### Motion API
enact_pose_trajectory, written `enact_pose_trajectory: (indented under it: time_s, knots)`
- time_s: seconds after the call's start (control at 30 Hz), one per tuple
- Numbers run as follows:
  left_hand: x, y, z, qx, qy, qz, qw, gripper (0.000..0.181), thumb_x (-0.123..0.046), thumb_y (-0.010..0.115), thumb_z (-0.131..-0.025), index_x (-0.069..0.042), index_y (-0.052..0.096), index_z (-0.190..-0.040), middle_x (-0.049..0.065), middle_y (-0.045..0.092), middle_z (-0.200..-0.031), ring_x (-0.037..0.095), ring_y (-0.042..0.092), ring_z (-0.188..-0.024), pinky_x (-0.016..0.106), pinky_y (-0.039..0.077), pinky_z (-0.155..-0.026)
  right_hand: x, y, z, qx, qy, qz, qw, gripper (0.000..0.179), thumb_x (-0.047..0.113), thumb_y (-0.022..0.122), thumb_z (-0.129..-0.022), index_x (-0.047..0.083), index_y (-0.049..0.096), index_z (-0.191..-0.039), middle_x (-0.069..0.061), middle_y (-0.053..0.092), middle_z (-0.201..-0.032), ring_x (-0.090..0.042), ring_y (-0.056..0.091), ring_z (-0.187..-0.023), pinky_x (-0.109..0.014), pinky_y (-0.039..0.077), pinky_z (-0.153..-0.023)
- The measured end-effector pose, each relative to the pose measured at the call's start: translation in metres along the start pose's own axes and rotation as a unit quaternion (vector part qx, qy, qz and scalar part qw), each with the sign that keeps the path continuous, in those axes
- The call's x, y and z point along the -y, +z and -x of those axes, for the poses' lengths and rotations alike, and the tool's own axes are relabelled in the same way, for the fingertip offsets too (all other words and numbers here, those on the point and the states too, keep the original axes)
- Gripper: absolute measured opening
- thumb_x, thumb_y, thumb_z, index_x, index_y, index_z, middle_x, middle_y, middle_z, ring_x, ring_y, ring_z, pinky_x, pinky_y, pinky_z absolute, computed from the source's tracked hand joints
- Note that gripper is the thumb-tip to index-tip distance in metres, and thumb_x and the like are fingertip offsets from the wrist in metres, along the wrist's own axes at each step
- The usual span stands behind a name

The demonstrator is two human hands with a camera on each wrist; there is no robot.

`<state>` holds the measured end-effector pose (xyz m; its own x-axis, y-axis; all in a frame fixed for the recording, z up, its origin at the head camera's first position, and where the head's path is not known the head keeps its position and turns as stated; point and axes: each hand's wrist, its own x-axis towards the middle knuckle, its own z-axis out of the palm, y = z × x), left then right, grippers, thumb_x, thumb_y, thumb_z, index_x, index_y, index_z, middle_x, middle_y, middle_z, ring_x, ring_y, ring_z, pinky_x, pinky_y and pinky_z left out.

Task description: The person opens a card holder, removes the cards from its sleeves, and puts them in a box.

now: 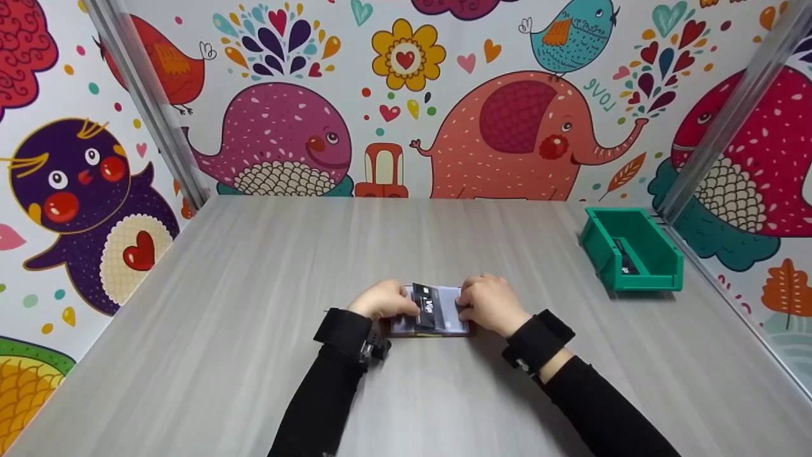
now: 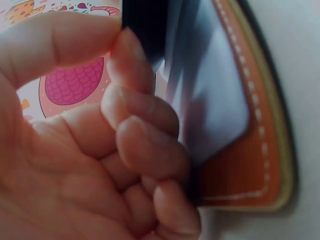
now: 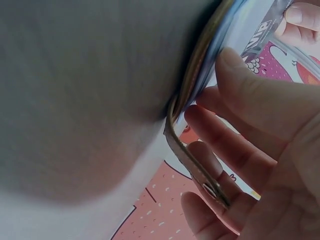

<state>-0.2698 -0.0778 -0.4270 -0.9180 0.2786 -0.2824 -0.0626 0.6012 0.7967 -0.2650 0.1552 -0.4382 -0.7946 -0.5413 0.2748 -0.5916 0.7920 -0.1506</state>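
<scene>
A brown leather card holder (image 1: 449,314) with clear plastic sleeves lies opened on the table between the hands. My left hand (image 1: 382,299) pinches a black card marked VIP (image 1: 426,308) between thumb and index finger, tilted over the left part of the sleeves. In the left wrist view, the other fingers curl beside the stitched leather edge (image 2: 260,150). On the opposite side, my right hand (image 1: 493,304) holds the sleeves' edge, thumb on top and index finger at the side. A strap with a snap (image 3: 195,162) hangs by its lower fingers.
A green plastic bin (image 1: 647,282) stands at the table's right rear, with a dark card (image 1: 627,261) inside. Walls printed with cartoon animals (image 1: 507,139) border the grey wood-look table (image 1: 285,254) at the back and sides, with metal posts at the corners.
</scene>
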Motion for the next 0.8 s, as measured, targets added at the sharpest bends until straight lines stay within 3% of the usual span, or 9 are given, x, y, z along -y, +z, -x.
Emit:
enact_pose_trajectory:
  time_s: [0.53,0.8]
  knots:
    - [0.005,-0.005,0.001,-0.001,0.025,0.007,0.9997,0.018,-0.008,0.069,-0.073,-0.013,0.055,-0.062,-0.003,0.052,-0.063,0.012,0.048,-0.057,0.024,0.041,-0.053,0.000,0.000,0.000,0.007,0.004,-0.003,1.0000,0.024,0.015,0.088,-0.068,0.010,0.080,-0.090,-0.004,0.068,-0.093,-0.029,0.059,-0.085,-0.046,0.044,-0.071]
    - [0.007,-0.011,0.002,0.010,0.043,0.020,0.9988,0.029,-0.008,0.067,-0.073,-0.018,0.047,-0.054,-0.009,0.038,-0.053,0.006,0.038,-0.049,0.022,0.035,-0.049,0.000,0.000,0.000,0.010,0.002,0.001,1.0000,0.024,0.016,0.088,-0.069,0.010,0.080,-0.091,-0.004,0.069,-0.093,-0.029,0.060,-0.086,-0.045,0.044,-0.071]
